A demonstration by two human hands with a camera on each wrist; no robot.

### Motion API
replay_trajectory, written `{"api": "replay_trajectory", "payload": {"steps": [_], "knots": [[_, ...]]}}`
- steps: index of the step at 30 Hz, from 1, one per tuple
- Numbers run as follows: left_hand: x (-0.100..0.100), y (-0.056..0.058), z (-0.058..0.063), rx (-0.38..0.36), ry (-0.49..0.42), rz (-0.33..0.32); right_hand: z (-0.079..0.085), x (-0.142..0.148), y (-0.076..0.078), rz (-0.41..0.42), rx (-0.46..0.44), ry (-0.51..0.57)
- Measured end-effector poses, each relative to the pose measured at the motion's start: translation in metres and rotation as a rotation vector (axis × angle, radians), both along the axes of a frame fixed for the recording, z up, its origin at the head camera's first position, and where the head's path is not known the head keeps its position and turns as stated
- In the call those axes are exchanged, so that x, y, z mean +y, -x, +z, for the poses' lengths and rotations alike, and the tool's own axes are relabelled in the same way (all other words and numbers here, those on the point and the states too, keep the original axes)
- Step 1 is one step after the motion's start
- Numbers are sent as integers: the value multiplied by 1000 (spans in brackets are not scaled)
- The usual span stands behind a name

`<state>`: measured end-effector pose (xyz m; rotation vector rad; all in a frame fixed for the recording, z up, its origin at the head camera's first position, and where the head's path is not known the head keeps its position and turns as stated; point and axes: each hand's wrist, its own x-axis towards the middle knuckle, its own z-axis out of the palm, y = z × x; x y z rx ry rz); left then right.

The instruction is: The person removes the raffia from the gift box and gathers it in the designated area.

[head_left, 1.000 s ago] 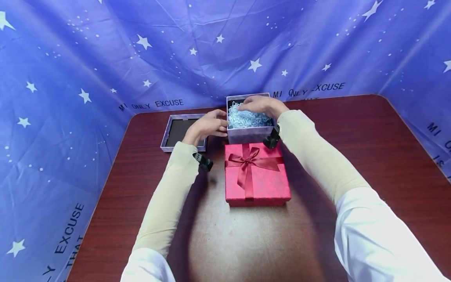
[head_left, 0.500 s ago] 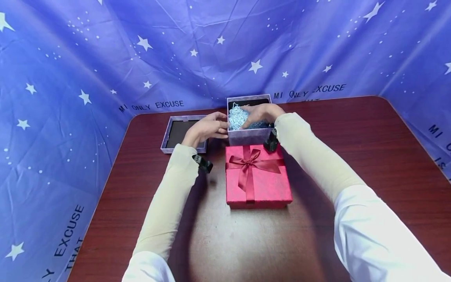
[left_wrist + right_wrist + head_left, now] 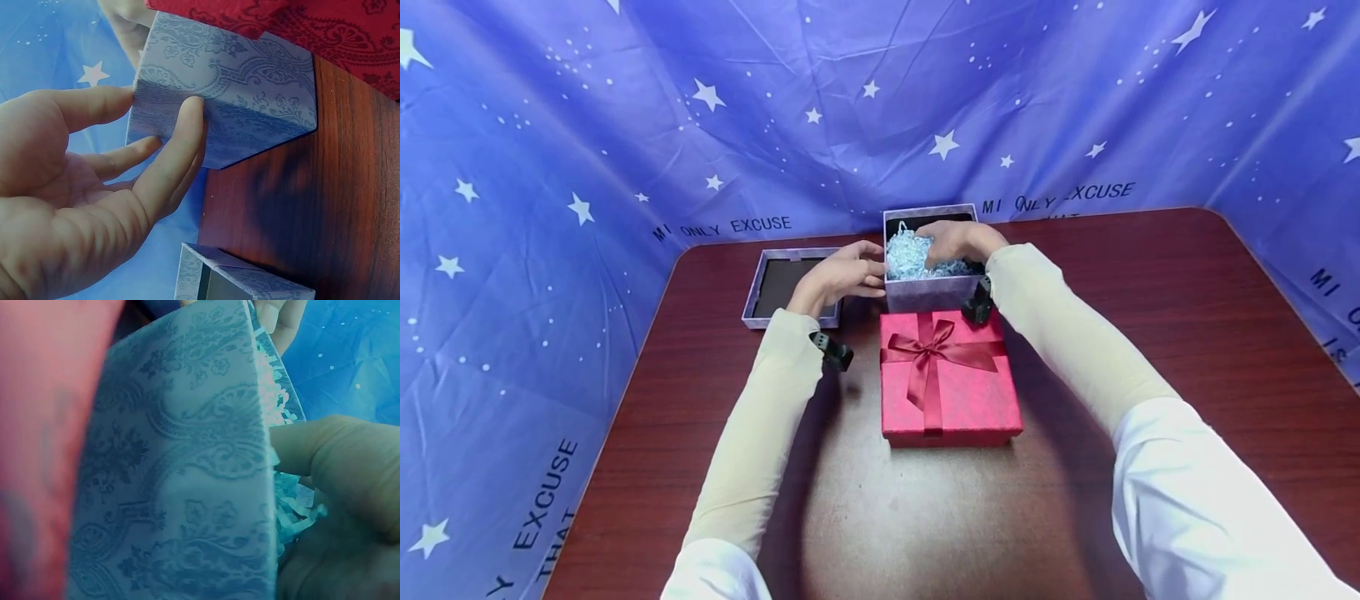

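Observation:
A patterned grey-lilac box [image 3: 928, 293] stands at the back of the table, filled with light-blue shredded paper [image 3: 908, 254]. My right hand [image 3: 958, 242] reaches down into it, its thumb and fingers curled into the paper. In the right wrist view the thumb [image 3: 300, 449] dips in past the rim while the other fingertips are hidden. Beside the box's left wall is my left hand [image 3: 844, 273]. Its fingers are spread and fairly straight, and in the left wrist view the fingertips [image 3: 191, 107] rest against that wall.
A red gift box [image 3: 955, 400] with a ribbon bow stands directly in front of the open box. Left of it lies a matching lid [image 3: 756, 304], inside up, partly under my left hand. A blue star-printed cloth [image 3: 850, 150] hangs behind the table.
My right hand has lowered from over the shredded paper into it, and its thumb has drawn in from the front rim toward the fingers. The left hand has stayed by the box wall.

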<state>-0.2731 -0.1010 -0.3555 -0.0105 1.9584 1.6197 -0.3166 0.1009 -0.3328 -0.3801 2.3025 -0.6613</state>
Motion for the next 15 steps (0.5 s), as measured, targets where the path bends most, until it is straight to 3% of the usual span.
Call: {"api": "replay_trajectory", "payload": {"steps": [15], "knots": [[-2, -2, 2, -4, -6, -18, 39, 25, -8, -66, 41, 74]]}}
